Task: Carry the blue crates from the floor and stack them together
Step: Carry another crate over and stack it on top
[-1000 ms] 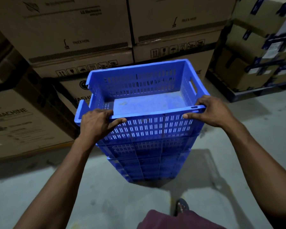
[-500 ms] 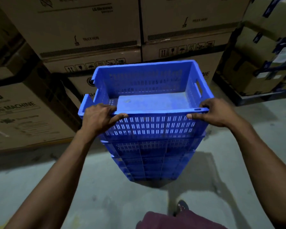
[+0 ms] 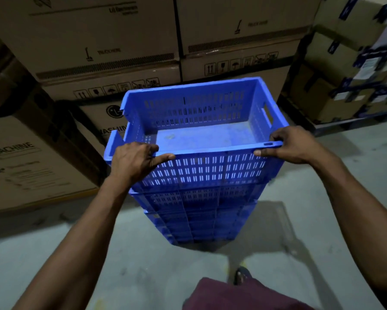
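Observation:
A stack of blue slotted crates (image 3: 197, 215) stands on the grey floor in front of me. The top blue crate (image 3: 201, 115) is empty and sits on the stack, turned slightly against the crate beneath, whose left corner pokes out. My left hand (image 3: 134, 162) grips the near rim at its left corner, thumb along the edge. My right hand (image 3: 293, 145) holds the near rim at the right corner, fingers curled over it.
Large cardboard appliance boxes (image 3: 103, 41) are stacked right behind the crates and to the left (image 3: 20, 162). Taped cartons sit on a pallet (image 3: 353, 81) at the right. Grey concrete floor (image 3: 53, 253) lies around me; my sandalled foot (image 3: 241, 275) is below the stack.
The top crate and both hands have hardly shifted on the stack; my view has drifted a little to the left, and both grips are unchanged.

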